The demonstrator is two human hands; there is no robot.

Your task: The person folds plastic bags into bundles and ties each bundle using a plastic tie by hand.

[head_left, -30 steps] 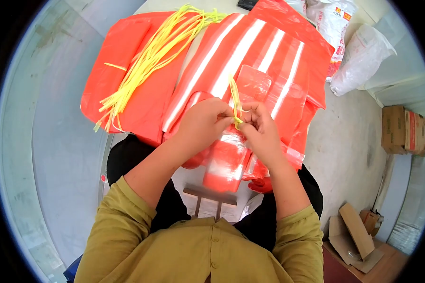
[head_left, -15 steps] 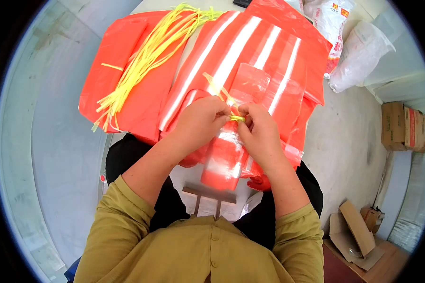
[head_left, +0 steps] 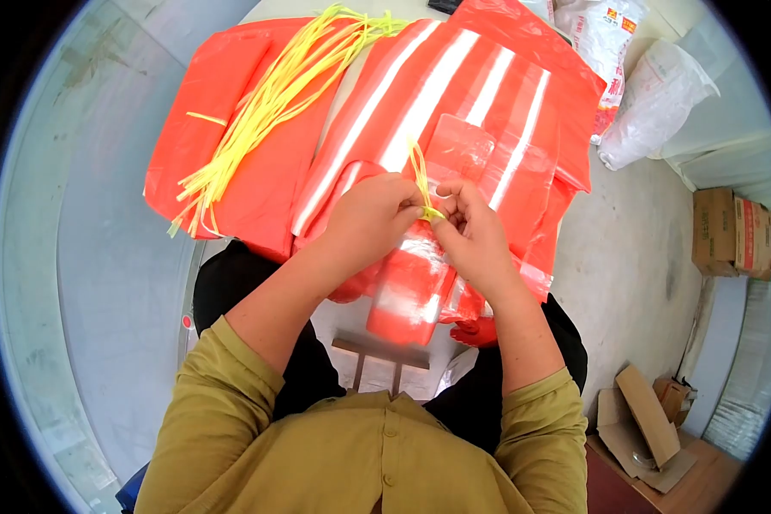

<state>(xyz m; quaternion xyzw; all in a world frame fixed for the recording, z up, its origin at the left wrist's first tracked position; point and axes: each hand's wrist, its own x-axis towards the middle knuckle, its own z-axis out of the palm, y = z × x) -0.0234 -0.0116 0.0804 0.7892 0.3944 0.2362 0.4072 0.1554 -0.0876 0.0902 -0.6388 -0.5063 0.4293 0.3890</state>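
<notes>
A thin yellow plastic strip (head_left: pixel 421 167) is looped around a folded red plastic bundle (head_left: pixel 407 295), its loose ends standing up above my hands. My left hand (head_left: pixel 381 210) pinches the strip at the crossing point. From the other side, my right hand (head_left: pixel 469 224) pinches the same strip between thumb and finger, its other fingers curled. Under the bundle lie red plastic pieces with white stripes (head_left: pixel 428 90). Left of them, a bunch of yellow strips (head_left: pixel 270 111) rests on a folded red sheet (head_left: pixel 184 163).
White plastic sacks (head_left: pixel 655 103) stand beyond the table's right side. Cardboard boxes (head_left: pixel 732 231) are against the right wall, and an opened carton (head_left: pixel 642 420) lies at lower right. My legs are under the table edge, near a metal frame (head_left: pixel 377 360).
The strip's loose ends have swung more upright. My right hand has shifted slightly right, its fingers somewhat more apart; my left hand stays almost in place.
</notes>
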